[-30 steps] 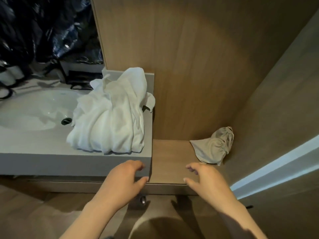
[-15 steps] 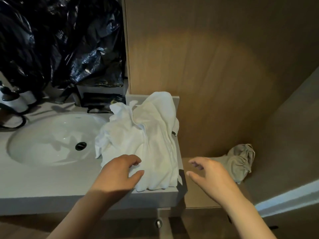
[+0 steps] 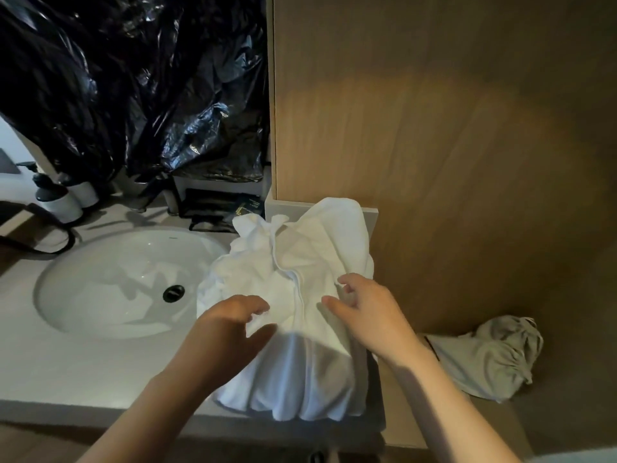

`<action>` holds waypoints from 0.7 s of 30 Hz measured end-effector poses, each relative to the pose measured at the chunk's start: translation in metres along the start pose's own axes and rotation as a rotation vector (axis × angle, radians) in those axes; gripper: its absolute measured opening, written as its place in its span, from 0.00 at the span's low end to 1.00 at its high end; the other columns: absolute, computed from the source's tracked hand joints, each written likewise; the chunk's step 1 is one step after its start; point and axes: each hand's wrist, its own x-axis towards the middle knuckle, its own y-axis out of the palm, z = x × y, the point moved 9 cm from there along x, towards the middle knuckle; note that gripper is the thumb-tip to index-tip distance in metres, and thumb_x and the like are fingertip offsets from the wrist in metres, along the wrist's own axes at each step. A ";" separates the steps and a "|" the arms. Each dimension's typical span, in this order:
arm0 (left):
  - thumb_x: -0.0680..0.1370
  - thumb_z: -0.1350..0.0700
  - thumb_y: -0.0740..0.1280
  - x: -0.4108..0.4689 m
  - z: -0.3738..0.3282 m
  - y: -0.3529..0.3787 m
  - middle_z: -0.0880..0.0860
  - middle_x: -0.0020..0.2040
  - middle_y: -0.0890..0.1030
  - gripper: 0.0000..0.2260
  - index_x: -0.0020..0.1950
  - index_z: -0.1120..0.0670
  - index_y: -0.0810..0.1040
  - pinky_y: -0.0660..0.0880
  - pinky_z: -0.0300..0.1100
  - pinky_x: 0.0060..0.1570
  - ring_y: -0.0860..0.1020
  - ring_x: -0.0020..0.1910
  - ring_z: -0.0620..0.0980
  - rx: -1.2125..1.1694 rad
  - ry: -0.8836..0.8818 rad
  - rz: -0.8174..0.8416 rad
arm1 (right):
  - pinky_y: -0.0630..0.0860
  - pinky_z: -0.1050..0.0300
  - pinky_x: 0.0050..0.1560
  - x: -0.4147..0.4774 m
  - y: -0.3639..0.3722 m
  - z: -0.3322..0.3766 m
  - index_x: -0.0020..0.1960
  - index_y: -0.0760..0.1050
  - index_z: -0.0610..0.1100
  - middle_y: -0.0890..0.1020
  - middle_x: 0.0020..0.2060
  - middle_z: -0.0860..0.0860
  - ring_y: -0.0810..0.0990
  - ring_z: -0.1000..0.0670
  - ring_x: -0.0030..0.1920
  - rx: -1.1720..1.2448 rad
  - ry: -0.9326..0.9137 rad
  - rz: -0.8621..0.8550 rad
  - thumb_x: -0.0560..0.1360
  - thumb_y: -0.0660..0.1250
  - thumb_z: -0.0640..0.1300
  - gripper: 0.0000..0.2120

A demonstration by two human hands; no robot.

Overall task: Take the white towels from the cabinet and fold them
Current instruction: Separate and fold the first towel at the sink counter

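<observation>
A crumpled heap of white towels lies on the right end of the grey counter, beside the sink. My left hand hovers over the heap's near left part with fingers loosely curled, holding nothing. My right hand is over the heap's right side, its fingertips at or just above the cloth; no grip shows. The wooden cabinet stands open on the right.
A white basin with a black drain is set in the counter at left. Black plastic bags hang behind it, with dispenser bottles at far left. A grey cloth bag lies on the cabinet shelf at right.
Both hands moved forward from the counter's edge onto the towel heap; the right hand crossed left from the cabinet shelf. The view came closer to the counter.
</observation>
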 end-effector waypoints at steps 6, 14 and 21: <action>0.72 0.41 0.72 0.017 0.010 0.008 0.41 0.47 0.78 0.16 0.55 0.46 0.77 0.75 0.35 0.45 0.77 0.41 0.39 -0.014 -0.052 0.107 | 0.72 0.54 0.41 0.017 0.031 -0.008 0.51 0.74 0.42 0.80 0.42 0.51 0.79 0.46 0.44 0.033 0.112 0.055 0.71 0.72 0.54 0.17; 0.70 0.37 0.70 0.033 0.015 0.027 0.41 0.48 0.77 0.17 0.52 0.46 0.78 0.76 0.38 0.47 0.77 0.44 0.40 -0.058 0.019 0.221 | 0.61 0.58 0.34 -0.008 -0.010 -0.073 0.32 0.65 0.42 0.66 0.27 0.48 0.65 0.51 0.30 0.417 0.292 -0.261 0.75 0.70 0.43 0.18; 0.71 0.37 0.69 0.044 0.018 0.018 0.44 0.54 0.75 0.24 0.62 0.47 0.74 0.75 0.36 0.48 0.76 0.47 0.39 -0.125 0.024 0.185 | 0.63 0.53 0.37 -0.010 -0.020 -0.083 0.35 0.67 0.42 0.68 0.30 0.48 0.67 0.49 0.33 0.407 0.317 -0.300 0.77 0.68 0.49 0.17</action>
